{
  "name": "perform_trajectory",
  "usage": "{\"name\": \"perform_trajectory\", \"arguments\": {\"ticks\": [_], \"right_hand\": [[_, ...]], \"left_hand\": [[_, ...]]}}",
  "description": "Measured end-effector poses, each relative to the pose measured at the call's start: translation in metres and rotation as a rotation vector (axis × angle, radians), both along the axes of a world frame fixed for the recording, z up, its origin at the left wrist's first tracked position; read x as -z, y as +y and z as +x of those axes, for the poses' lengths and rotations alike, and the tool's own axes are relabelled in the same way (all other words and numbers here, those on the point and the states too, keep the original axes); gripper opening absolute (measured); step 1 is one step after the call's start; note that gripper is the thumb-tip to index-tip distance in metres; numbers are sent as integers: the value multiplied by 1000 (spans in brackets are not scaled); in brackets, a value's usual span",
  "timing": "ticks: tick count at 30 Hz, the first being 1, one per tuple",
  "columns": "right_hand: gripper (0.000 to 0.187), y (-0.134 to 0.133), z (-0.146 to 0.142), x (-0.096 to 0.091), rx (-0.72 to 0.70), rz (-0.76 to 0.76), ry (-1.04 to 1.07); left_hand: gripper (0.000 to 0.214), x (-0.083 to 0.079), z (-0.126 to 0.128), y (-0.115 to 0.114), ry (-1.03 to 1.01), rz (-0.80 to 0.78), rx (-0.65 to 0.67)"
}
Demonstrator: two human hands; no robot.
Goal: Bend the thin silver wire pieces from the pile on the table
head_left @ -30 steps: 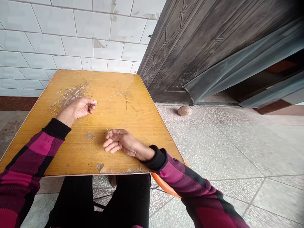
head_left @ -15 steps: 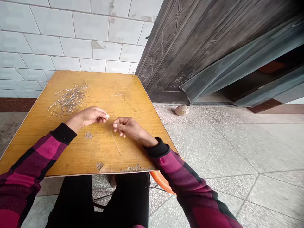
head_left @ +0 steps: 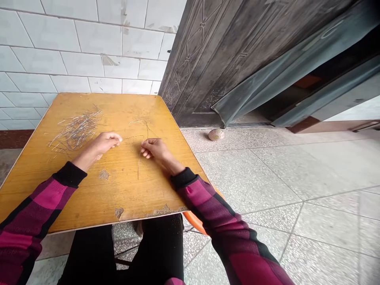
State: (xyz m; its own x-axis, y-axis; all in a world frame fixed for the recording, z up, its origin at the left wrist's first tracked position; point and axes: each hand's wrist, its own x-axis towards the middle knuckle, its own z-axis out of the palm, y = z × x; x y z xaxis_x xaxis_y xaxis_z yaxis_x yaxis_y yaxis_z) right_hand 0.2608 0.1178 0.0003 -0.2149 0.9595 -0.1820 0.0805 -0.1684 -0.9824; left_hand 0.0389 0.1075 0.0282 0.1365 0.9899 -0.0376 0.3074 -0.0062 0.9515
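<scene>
"In the head view, what are the hands doing?"

"The left hand (head_left: 102,145) is closed, its fingertips pinched on one end of a thin wire (head_left: 132,137). The wire runs across to the right hand (head_left: 154,149), at three o'clock from the left."

"And the right hand's grip?"

"Its fingers curl at the wire, but whether they clamp it cannot be told."

"What lies around them?"

"A loose pile of wire pieces (head_left: 75,130) sits at ten o'clock from the left hand, and a small wire tangle (head_left: 142,126) at twelve o'clock from the right, both on a worn yellow wooden table (head_left: 89,194). At the table's one o'clock stands a dark metal door (head_left: 208,59), with a small ball (head_left: 216,135) on the floor at its foot."
</scene>
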Motion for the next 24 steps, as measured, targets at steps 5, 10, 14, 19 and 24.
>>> {"name": "perform_trajectory", "arguments": {"ticks": [5, 10, 14, 19, 24], "right_hand": [[27, 15, 2, 1, 70, 1, -83], [17, 19, 15, 2, 108, 68, -197], [12, 14, 24, -3, 117, 297, -401], [14, 7, 33, -11, 142, 520, -612], [14, 7, 37, -12, 138, 674, -729]], "left_hand": [[18, 9, 0, 3, 120, 63, 8], [23, 21, 22, -18, 466, 279, 148], [34, 34, 50, -57, 701, 602, 303], [43, 40, 69, -93, 832, 696, 387], [42, 38, 72, -100, 819, 704, 416]]}}
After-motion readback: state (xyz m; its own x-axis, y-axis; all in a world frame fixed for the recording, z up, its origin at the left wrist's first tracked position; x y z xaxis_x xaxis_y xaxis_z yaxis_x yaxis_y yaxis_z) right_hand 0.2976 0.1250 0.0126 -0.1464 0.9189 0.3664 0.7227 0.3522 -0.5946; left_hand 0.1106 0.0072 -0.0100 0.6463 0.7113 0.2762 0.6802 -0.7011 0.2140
